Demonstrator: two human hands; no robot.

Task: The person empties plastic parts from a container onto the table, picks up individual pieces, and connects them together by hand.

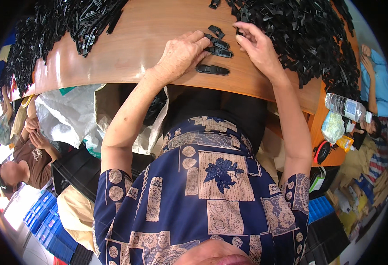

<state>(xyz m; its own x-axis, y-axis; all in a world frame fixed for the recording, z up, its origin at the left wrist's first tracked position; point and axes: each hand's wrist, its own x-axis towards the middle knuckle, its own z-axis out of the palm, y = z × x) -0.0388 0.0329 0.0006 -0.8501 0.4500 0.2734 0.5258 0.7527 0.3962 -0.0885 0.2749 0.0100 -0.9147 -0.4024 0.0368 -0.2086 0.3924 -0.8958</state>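
Observation:
My left hand [183, 53] rests on the wooden table with its fingers curled together against a black plastic clip [219, 43] in a small group. Another black clip [220, 52] lies just below it, and one more [216, 31] sits tilted above. Nearer the table's front edge, a separate long clip [212, 70] lies flat. To the right of this group, my right hand [258, 46] is pinched between thumb and forefinger on a small dark piece, mostly hidden by the fingertips; it looks like part of a black plastic clip.
Big heaps of black plastic parts cover the table [158, 22] at the far left [77, 24] and right [300, 37]. A plastic bottle [346, 107] lies by the right corner. White sacks [70, 115] hang below the left edge. Other people sit at both sides.

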